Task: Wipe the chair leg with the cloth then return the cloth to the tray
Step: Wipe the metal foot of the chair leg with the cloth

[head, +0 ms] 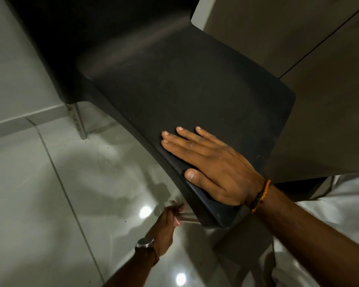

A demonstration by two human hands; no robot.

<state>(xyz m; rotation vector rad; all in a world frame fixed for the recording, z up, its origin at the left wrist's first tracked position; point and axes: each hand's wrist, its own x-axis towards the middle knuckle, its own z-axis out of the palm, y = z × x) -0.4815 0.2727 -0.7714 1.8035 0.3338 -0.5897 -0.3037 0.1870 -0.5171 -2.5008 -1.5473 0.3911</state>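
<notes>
A dark plastic chair (174,83) with metal legs fills the middle of the view. My right hand (211,166) lies flat, fingers spread, on the front-left corner of the seat. My left hand (167,220) is below the seat edge, closed around the near front chair leg (190,217) with a bit of pinkish cloth (177,220) showing between the fingers. Motion blurs this hand. Most of the cloth and the leg are hidden by the hand and the seat. The rear chair leg (80,123) stands farther back on the left. No tray is in view.
Glossy grey floor tiles (50,193) with crumbs and light reflections lie under the chair. A pale wall with a skirting board (25,116) runs along the left. A brown panelled surface (319,79) stands close behind the chair on the right.
</notes>
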